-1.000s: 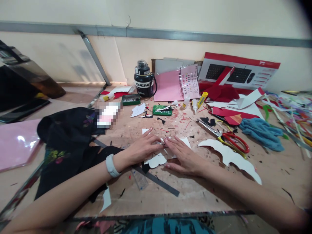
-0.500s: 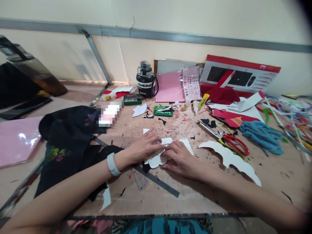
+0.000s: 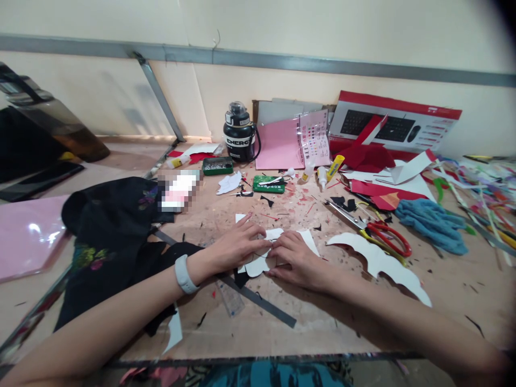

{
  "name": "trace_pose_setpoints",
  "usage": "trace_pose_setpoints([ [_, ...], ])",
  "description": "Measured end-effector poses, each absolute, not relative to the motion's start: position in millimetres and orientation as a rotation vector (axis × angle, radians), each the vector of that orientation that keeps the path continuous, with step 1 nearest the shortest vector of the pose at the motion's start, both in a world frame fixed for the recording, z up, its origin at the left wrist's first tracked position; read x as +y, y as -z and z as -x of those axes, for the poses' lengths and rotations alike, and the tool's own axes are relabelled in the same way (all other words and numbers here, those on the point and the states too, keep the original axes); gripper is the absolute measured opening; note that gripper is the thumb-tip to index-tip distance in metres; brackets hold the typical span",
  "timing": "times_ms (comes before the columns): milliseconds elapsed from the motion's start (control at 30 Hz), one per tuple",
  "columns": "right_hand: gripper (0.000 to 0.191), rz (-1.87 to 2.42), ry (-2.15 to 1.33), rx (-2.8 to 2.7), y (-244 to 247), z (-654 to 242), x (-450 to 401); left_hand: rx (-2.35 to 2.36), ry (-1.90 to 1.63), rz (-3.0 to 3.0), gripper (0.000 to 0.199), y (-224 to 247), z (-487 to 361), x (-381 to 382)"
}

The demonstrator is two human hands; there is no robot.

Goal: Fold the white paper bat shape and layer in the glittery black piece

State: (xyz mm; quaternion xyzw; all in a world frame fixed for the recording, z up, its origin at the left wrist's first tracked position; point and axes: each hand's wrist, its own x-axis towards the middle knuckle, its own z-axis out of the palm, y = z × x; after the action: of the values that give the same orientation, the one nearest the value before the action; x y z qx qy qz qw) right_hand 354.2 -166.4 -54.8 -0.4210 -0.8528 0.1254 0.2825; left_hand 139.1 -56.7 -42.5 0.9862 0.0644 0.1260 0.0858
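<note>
Both hands meet at a small white paper cutout (image 3: 256, 268) with a rounded, wavy edge and thin dark lines, near the middle of the table. From the left, my left hand (image 3: 237, 244) presses its fingers onto the cutout, and its thumb side is hidden. My right hand (image 3: 296, 260) has its fingers bent over the cutout's right side, with the thumb low at the edge. The fingertips of the two hands nearly touch. Under or behind them show a white paper corner (image 3: 310, 243) and a black scrap (image 3: 241, 279). A grey strip (image 3: 268, 307) lies just in front.
Right of my hands lie a scalloped white cutout (image 3: 374, 257) and red-handled scissors (image 3: 389, 239). A blue cloth (image 3: 431, 226) is beyond them. Black fabric (image 3: 116, 242) spreads on the left. At the back stand a black bottle (image 3: 238, 134), glue tubes (image 3: 322, 176) and a keyboard box (image 3: 397, 123).
The view has shifted very slightly. Both hands stay on the white paper cutout, with only tiny finger movement.
</note>
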Motion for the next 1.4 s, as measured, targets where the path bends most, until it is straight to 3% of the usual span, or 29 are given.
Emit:
trace_pose_setpoints([
  [233, 0.016, 1.088, -0.29, -2.238, 47, -368, -178, 0.21, -0.353, -2.953, 0.029, 42, -139, -57],
  [567, 0.014, 1.254, -0.05, -2.147, 50, -414, -193, 0.189, -0.359, -2.942, 0.032, 43, -138, -57],
  [833, 0.015, 1.363, -0.094, -2.121, 51, -415, -190, 0.218, -0.388, -2.972, 0.027, 39, -141, -60],
  [1033, 0.014, 1.352, -0.083, -2.152, 54, -417, -188, 0.236, -0.367, -2.939, 0.032, 43, -140, -59],
  [1200, 0.013, 1.354, -0.104, -2.179, 52, -417, -188, 0.258, -0.308, -2.974, 0.047, 44, -139, -60],
  [1400, 0.024, 1.361, -0.083, -2.168, 51, -413, -189, 0.224, -0.337, -2.987, 0.044, 43, -139, -61],
])
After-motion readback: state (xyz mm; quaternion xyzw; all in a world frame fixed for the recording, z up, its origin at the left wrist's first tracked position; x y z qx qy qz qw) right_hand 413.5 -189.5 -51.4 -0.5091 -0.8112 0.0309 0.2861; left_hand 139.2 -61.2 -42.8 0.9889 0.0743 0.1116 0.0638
